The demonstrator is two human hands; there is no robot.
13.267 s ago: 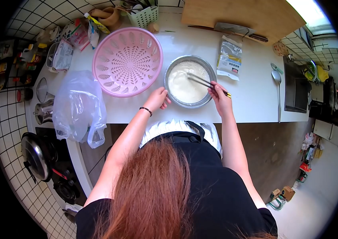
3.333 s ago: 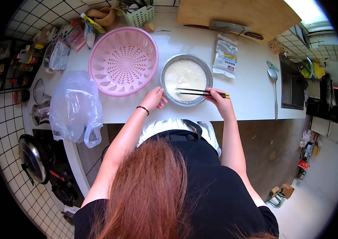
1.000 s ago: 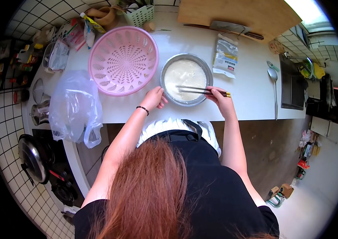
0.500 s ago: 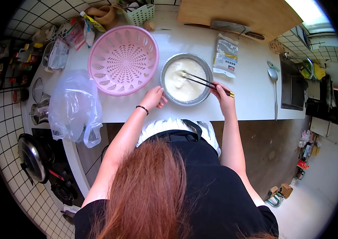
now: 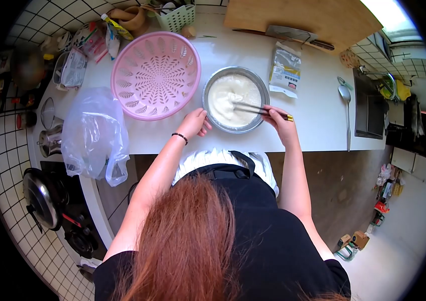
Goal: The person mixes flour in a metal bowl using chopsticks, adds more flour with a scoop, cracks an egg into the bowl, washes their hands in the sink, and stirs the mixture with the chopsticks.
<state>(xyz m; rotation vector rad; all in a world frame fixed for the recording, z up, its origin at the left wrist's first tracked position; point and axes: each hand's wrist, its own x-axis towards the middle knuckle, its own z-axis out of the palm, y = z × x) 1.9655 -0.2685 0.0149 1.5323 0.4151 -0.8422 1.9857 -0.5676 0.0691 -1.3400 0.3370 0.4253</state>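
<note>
A round metal bowl (image 5: 262, 85) holding pale, creamy batter (image 5: 223, 95) stands on the white counter. My right hand (image 5: 282, 124) is closed around a pair of dark chopsticks (image 5: 258, 111) with gold-coloured ends. Their tips dip into the batter near the middle of the bowl and are slightly blurred. At the bowl's lower left rim, my left hand (image 5: 195, 123) holds the edge with its thumb and curled fingers; a dark beaded bracelet circles that wrist.
Left of the bowl sits a pink colander (image 5: 155, 75), with a clear plastic bag (image 5: 95, 135) below it. A printed packet (image 5: 285, 69) lies to the right. Farther right are a long-handled spoon (image 5: 346, 108) and the sink (image 5: 369, 105). A cleaver (image 5: 290, 33) rests at the back.
The chopsticks have swung to a flatter angle, their tips shifting slightly down through the batter. My right hand has moved a little, and my left hand stays at the rim.
</note>
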